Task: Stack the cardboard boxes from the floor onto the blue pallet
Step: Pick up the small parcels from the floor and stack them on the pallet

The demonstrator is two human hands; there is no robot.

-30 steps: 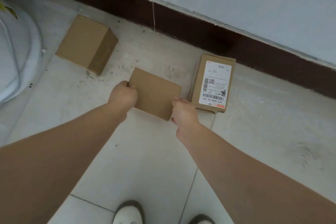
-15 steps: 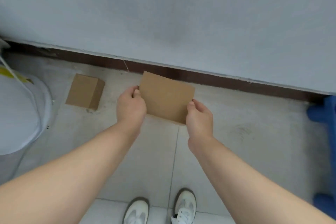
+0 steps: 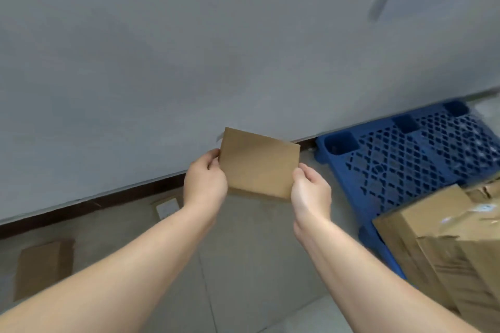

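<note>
I hold a small plain cardboard box (image 3: 258, 162) in the air in front of the wall. My left hand (image 3: 205, 182) grips its left edge and my right hand (image 3: 311, 192) grips its lower right corner. The blue pallet (image 3: 400, 159), a plastic grid, lies on the floor to the right of the box. Larger cardboard boxes (image 3: 449, 246) are stacked on the pallet's near part. Another brown box (image 3: 44, 267) sits on the floor at the lower left, and a box with a white label (image 3: 166, 207) lies by the baseboard, partly behind my left wrist.
A grey wall (image 3: 189, 48) with a dark baseboard (image 3: 108, 199) runs across the view, with black writing at the top right. Light floor tiles (image 3: 257, 265) lie between my arms.
The box has risen from the floor and swung to the right with both hands on it. The view turned right, bringing the blue pallet and its stacked boxes into sight.
</note>
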